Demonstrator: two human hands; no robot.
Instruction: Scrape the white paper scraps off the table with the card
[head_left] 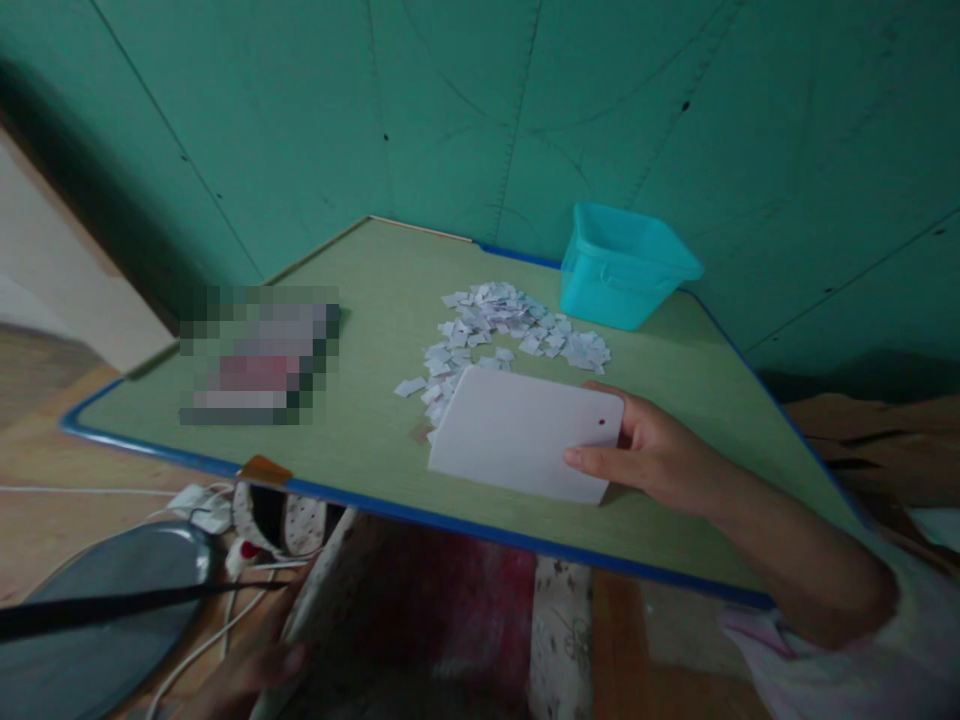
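My right hand (645,445) is closed on the right end of a white card (525,430) with a small hole near its corner, thumb in front. The card is tilted over the green tabletop, against a pile of small white paper scraps (499,310) and hiding part of it. Low at the left, my left hand (259,665) is dim and blurred; it appears to grip the left side of a speckled white box-like container (559,640). That container is below the table's front edge, with a dark, reddish inside. A dark thin strip (135,607) reaches toward this hand.
A turquoise plastic bin (622,270) stands at the table's back right. A pixelated flat item (259,360) lies on the left of the table (375,300). On the floor are a round grey lid-like thing (112,570), white cables and a power strip (199,508).
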